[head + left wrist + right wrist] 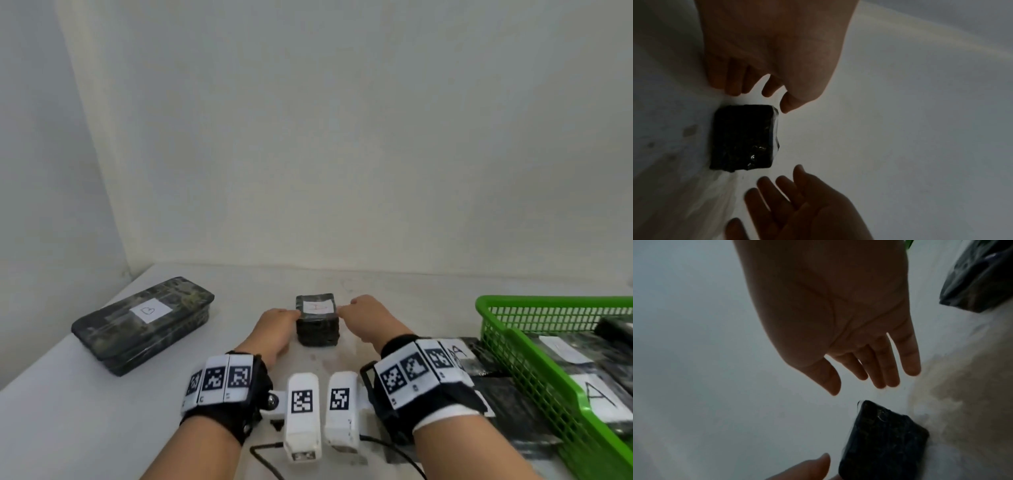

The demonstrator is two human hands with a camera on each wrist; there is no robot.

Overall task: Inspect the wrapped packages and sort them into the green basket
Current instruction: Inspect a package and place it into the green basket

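I see the green basket (534, 346) holding dark wrapped packages (582, 390), one with a white label marked A. Left of the basket, a small wrapped package (317, 320) stands on the white table (85, 411) before a pale wall. My left hand (274, 329) and right hand (368, 320) flank it, fingers spread (neither gripping). A long package (144, 323) lies farther left.
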